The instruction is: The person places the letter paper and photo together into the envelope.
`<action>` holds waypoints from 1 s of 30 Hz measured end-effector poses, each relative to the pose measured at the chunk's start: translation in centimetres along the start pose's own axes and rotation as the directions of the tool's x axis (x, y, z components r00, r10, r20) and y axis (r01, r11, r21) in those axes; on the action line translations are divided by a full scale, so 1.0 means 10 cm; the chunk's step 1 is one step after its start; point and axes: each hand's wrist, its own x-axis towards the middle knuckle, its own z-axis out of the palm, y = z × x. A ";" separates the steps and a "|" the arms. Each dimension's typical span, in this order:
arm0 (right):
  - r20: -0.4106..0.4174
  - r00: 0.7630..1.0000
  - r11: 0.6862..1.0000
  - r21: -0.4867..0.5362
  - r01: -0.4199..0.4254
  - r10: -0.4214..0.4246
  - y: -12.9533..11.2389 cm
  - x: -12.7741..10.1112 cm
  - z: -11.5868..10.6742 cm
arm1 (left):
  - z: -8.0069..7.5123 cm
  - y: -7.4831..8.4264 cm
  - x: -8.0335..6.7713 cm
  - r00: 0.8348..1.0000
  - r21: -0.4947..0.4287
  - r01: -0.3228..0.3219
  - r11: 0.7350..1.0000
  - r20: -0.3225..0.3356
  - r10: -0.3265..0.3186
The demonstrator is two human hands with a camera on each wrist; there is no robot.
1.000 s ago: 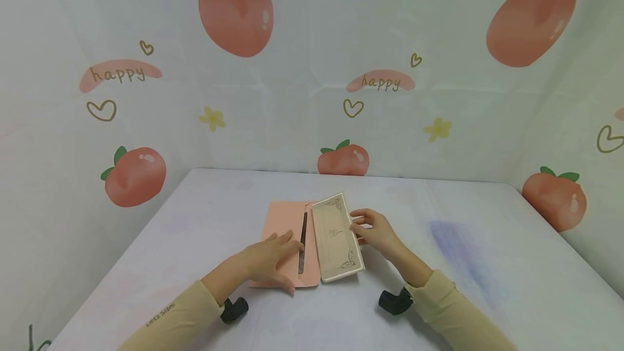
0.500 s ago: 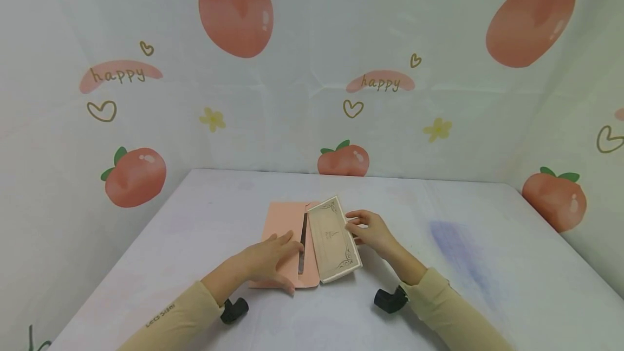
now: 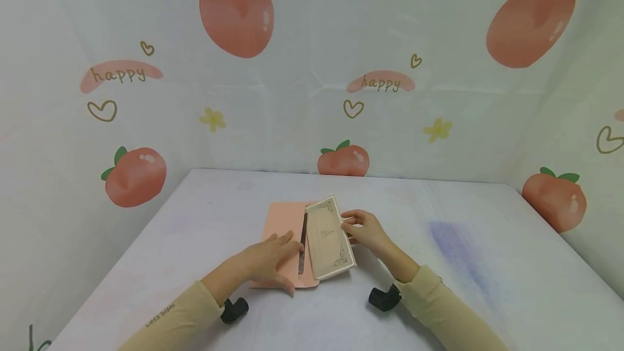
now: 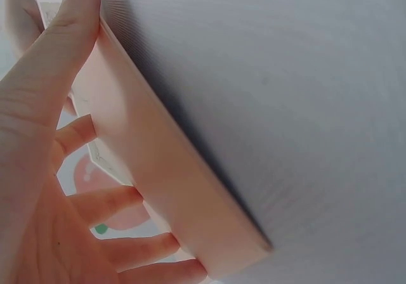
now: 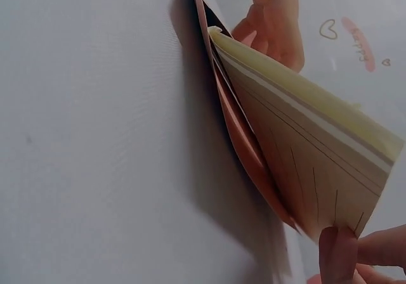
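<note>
A pink envelope lies near the middle of the table, with a dark slit along its mouth. My left hand rests on it with fingers spread; in the left wrist view its fingertips touch the envelope and the thumb is at one edge. My right hand pinches the right long edge of a cream card with dark scrollwork corners. The card is tilted, its right side raised, and its left edge is at the envelope's mouth. The right wrist view shows thick, layered, yellowish edges on the card.
White cloth covers the table. Behind it hangs a white backdrop printed with peaches, hearts and "happy". Black wrist devices sit under both sleeves. A bluish-purple smudge marks the cloth at right.
My right hand has moved left with the card, bringing the card's left edge farther over the envelope toward the slit. The left hand and envelope have stayed put.
</note>
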 end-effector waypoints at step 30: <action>-0.036 0.998 0.998 0.054 -0.040 0.042 -0.04 -0.07 0.29 | 0.00 -0.02 0.02 1.000 -0.042 -0.006 0.999 0.007 0.006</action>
